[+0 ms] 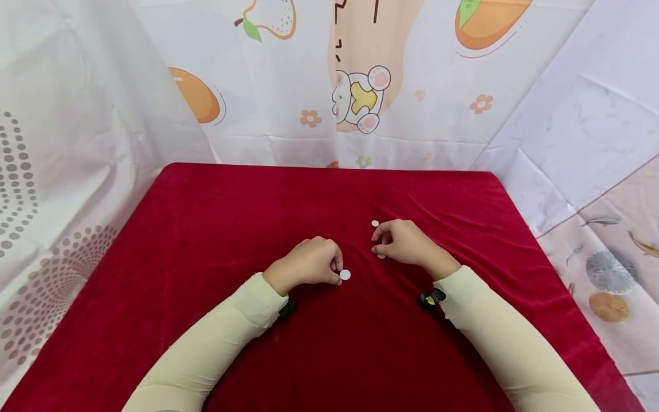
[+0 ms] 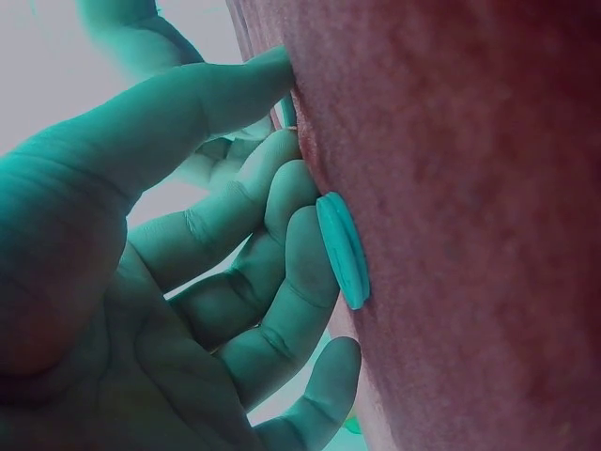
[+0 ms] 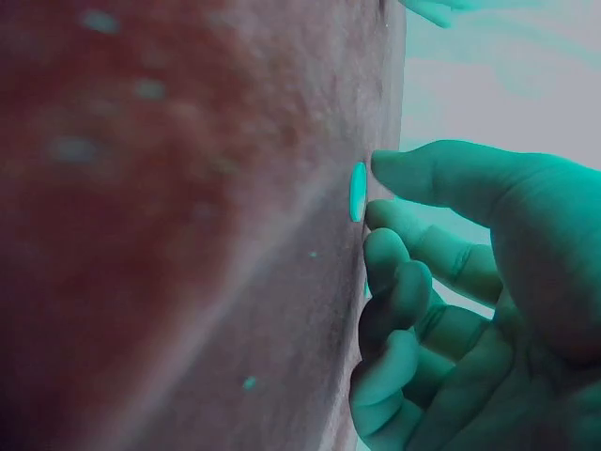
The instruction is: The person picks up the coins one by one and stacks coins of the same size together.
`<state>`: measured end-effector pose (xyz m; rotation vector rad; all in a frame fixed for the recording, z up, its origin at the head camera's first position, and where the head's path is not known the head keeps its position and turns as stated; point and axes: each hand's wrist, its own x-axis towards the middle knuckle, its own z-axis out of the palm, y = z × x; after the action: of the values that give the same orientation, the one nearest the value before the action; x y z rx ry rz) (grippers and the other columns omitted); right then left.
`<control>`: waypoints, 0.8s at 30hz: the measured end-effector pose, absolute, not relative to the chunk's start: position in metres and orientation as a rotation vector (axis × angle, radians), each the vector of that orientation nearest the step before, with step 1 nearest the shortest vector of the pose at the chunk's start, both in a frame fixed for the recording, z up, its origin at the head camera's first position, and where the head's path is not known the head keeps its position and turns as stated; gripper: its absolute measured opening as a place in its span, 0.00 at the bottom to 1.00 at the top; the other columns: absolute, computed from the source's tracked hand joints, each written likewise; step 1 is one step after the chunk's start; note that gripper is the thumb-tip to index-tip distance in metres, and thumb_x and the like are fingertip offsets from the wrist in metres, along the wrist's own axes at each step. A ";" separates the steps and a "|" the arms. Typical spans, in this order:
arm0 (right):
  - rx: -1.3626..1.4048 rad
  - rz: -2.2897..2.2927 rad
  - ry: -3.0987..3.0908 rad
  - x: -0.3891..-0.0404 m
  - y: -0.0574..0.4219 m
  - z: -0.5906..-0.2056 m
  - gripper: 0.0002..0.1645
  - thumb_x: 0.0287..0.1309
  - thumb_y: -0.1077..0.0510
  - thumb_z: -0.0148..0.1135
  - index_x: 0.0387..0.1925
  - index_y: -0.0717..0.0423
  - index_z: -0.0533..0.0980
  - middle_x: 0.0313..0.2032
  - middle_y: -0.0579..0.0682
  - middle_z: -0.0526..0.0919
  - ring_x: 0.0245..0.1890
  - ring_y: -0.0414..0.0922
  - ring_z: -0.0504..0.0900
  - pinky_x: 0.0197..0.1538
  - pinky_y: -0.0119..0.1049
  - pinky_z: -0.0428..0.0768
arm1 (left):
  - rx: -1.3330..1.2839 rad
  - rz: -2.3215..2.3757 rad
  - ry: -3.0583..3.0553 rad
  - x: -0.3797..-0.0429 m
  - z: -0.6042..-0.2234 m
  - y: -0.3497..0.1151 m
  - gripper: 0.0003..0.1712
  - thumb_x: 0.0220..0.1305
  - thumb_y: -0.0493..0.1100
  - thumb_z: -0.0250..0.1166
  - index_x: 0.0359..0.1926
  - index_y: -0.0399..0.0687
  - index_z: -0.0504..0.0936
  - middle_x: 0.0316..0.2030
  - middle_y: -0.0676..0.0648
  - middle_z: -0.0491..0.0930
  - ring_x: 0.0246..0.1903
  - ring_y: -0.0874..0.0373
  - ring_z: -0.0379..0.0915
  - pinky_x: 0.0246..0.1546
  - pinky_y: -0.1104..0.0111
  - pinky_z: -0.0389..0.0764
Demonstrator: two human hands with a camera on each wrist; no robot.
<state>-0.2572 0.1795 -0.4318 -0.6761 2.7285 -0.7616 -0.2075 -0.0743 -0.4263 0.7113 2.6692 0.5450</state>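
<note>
On red cloth (image 1: 334, 355) by white discs (image 1: 345, 274), right fingers (image 3: 441, 252) apart; left fingers (image 2: 208, 227), can't tell.

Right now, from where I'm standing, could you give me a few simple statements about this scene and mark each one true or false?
1. The cloth is blue. False: it is red.
2. A white disc is at the fingertips of the left hand. True.
3. The right hand wears a glove. False: it is bare.
4. The sleeves are pale. True.
5. Every disc in the head view is at the left hand. False: a second white disc, for one, lies just beyond the right hand.
6. The curtain behind the table has fruit pictures. True.
</note>
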 end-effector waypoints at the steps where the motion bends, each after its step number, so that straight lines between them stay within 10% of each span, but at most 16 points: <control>1: -0.684 -0.759 2.729 -0.256 0.180 -0.432 0.07 0.58 0.54 0.76 0.37 0.48 0.85 0.20 0.42 0.81 0.22 0.40 0.76 0.35 0.37 0.76 | 0.711 0.544 2.670 -0.208 -0.426 -0.074 0.10 0.52 0.50 0.81 0.26 0.61 0.86 0.25 0.62 0.81 0.29 0.65 0.76 0.36 0.66 0.78; 24: -0.712 -0.694 2.813 -0.233 0.193 -0.433 0.03 0.56 0.56 0.75 0.33 0.47 0.86 0.19 0.39 0.79 0.20 0.37 0.73 0.31 0.34 0.74 | 0.717 0.555 2.671 -0.208 -0.428 -0.076 0.10 0.52 0.49 0.81 0.26 0.61 0.86 0.25 0.62 0.81 0.29 0.65 0.76 0.37 0.65 0.77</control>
<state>-0.2331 0.1927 -0.4334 -0.7119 2.8129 -0.6937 -0.2075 -0.0757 -0.4278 0.7169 2.6710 0.5553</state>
